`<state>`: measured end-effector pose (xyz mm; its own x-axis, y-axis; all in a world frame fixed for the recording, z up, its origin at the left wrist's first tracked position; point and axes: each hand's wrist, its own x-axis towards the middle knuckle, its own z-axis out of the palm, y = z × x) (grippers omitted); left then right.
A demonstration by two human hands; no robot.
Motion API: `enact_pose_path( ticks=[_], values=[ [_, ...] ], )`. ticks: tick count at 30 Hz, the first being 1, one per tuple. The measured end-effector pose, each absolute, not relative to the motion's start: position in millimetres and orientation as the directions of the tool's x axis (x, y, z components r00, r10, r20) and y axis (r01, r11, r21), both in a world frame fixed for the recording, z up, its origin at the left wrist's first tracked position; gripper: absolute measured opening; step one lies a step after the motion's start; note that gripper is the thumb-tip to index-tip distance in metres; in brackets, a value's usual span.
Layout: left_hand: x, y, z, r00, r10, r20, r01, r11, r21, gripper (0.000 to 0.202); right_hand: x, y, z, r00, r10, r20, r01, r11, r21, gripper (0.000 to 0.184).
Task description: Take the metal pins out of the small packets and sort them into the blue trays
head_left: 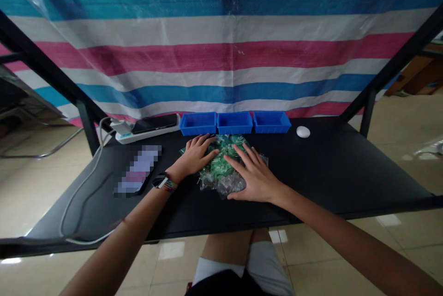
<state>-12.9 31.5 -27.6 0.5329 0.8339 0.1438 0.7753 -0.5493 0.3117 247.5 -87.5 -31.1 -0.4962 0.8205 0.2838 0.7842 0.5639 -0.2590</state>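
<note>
A heap of small clear plastic bags with green parts (221, 167) lies on the black table (328, 176). My left hand (194, 155) rests flat on the heap's left side, fingers stretched toward the middle. My right hand (254, 174) lies flat on its right side with fingers spread. Neither hand grips anything. Three empty blue bins (235, 123) stand in a row just behind the heap.
A phone (138, 174) lies left of my left wrist. Behind it a white power strip (138, 135) carries another phone (154, 123), its cable looping off the left edge. A small white round object (303, 132) sits right of the bins. A striped tarp hangs behind.
</note>
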Motion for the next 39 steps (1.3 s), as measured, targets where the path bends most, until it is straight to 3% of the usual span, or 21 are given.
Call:
enact_pose_path(
  ticks=[11, 19, 30, 34, 39],
  values=[
    [-11.2, 11.8, -22.8, 0.577, 0.795, 0.187, 0.665, -0.591, 0.457, 0.057, 285.7, -26.5, -36.2, -0.627, 0.732, 0.267, 0.639, 0.679, -0.360, 0.122],
    [4.9, -14.9, -30.5, 0.451, 0.843, 0.292, 0.629, -0.532, 0.567, 0.048, 280.8, -23.7, -34.8, -0.627, 0.671, 0.395, 0.528, 0.739, -0.418, 0.098],
    [39.2, -27.6, -34.5, 0.276, 0.906, 0.322, 0.621, -0.423, 0.660, 0.029, 287.1, -31.3, -25.6, -0.609, 0.641, 0.466, 0.531, 0.767, -0.360, 0.066],
    [46.6, -26.5, -33.8, 0.221, 0.923, 0.314, 0.603, -0.383, 0.700, 0.031, 292.5, -30.3, -22.8, -0.614, 0.640, 0.462, 0.535, 0.767, -0.353, 0.067],
    [32.7, -23.1, -25.2, 0.246, 0.907, 0.342, 0.485, -0.421, 0.766, 0.028, 302.8, -34.8, -21.4, -0.618, 0.675, 0.403, 0.555, 0.737, -0.385, 0.083]
  ],
)
